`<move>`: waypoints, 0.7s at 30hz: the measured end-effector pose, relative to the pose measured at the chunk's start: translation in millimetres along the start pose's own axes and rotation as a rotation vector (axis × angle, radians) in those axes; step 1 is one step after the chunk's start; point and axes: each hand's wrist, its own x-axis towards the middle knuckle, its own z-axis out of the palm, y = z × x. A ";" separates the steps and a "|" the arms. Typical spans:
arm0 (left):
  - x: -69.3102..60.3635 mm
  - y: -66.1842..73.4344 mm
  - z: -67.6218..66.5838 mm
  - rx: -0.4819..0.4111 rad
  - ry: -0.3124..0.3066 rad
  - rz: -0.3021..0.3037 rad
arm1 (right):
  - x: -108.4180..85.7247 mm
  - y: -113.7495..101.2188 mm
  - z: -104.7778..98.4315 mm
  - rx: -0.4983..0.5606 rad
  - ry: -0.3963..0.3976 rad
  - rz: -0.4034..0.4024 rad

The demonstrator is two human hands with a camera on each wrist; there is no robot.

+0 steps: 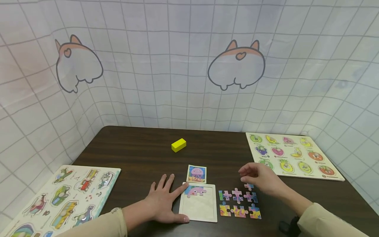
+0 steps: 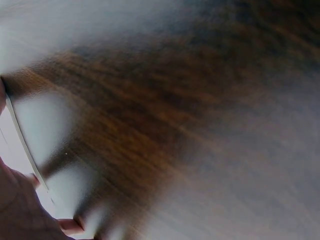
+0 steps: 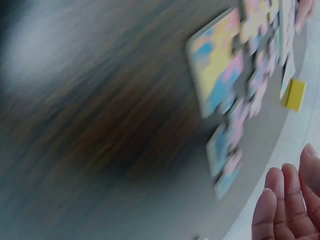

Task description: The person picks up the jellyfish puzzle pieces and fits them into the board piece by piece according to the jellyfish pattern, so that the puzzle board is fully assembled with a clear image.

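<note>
My left hand (image 1: 167, 204) lies spread at the left side of a white puzzle tray (image 1: 211, 210), its index fingertip and thumb on the rim. Joined jigsaw pieces (image 1: 195, 191) with part of a pink animal fill the tray's upper left. To the right, several loose jigsaw pieces (image 1: 238, 195) lie in rows on the table. Above the top one, a blue and pink piece (image 1: 249, 186), hovers my right hand (image 1: 263, 177), fingers loosely bent and nothing visible in them. In the right wrist view the fingers (image 3: 292, 200) are apart from the pieces. A picture card (image 1: 196, 173) touches the tray's far edge.
A yellow block (image 1: 179, 145) sits farther back on the dark wooden table (image 1: 142, 148). A fruit puzzle board (image 1: 296, 158) lies at the right, beyond my right hand. At the left is a vehicle and toy puzzle board (image 1: 71, 194). Gridded cloth (image 1: 189, 108) surrounds the table.
</note>
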 end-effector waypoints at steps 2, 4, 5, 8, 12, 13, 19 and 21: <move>-0.7 0.8 -1.6 0.002 -0.006 -0.008 | -2.7 7.2 -4.5 -0.016 0.011 -0.002; -1.9 2.6 -3.4 0.010 -0.012 -0.018 | -5.0 13.6 -7.6 -0.026 0.021 0.002; -2.4 3.5 -4.1 0.013 -0.016 -0.023 | -6.0 16.4 -8.6 -0.033 0.025 0.009; -2.8 4.8 -4.8 0.018 -0.021 -0.031 | -7.7 23.7 -10.5 -0.042 0.030 0.034; -2.3 4.6 -4.5 0.014 -0.025 -0.030 | -8.8 32.4 -11.8 -0.047 0.023 0.055; -2.2 4.6 -4.4 0.013 -0.026 -0.030 | -9.3 34.3 -11.7 -0.046 0.019 0.060; -3.7 5.5 -5.6 0.014 -0.025 -0.034 | -10.7 42.8 -8.2 -0.043 0.001 0.076; -4.0 5.8 -6.3 0.015 -0.026 -0.035 | -10.5 43.6 -7.4 -0.041 -0.004 0.075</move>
